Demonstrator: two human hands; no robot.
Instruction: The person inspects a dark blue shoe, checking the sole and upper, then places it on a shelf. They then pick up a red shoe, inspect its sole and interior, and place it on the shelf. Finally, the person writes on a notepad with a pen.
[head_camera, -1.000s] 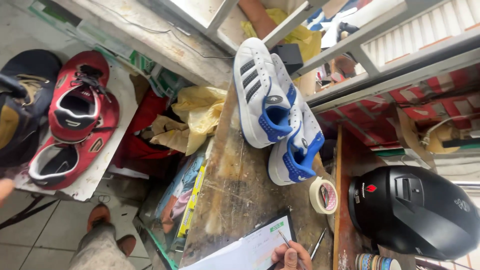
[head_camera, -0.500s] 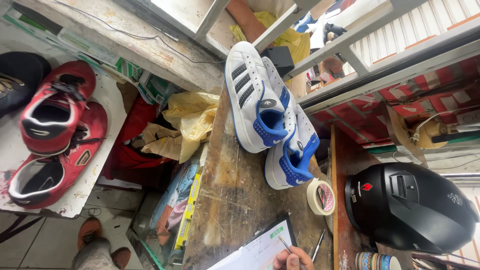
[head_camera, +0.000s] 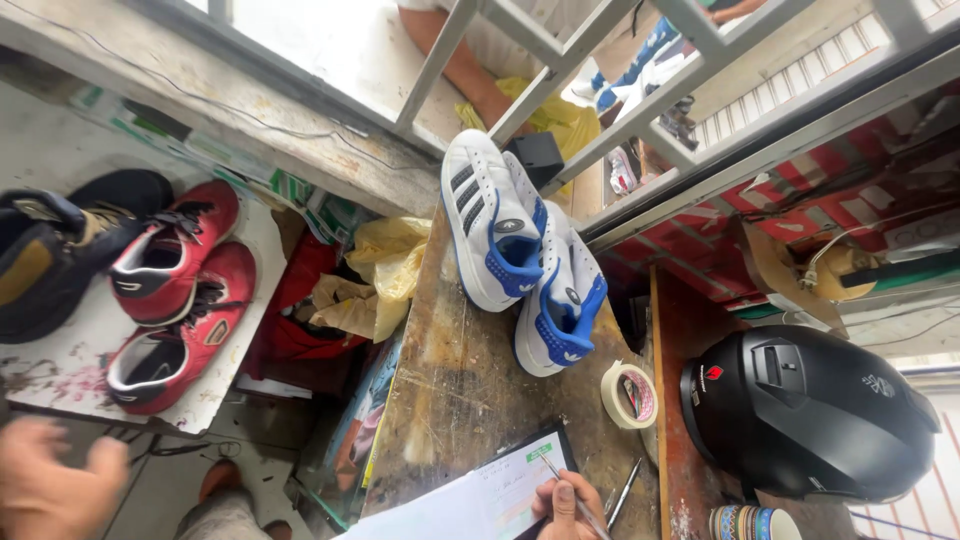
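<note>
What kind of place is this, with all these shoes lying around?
Probably a small shoe repair or cleaning stall: white and blue sneakers on a worn wooden bench, red shoes waiting nearby, and a tape roll.

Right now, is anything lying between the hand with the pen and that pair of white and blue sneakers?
Nothing visible: bare scratched wooden bench lies between the right hand and the white and blue sneakers. The tape roll sits off to one side.
</note>
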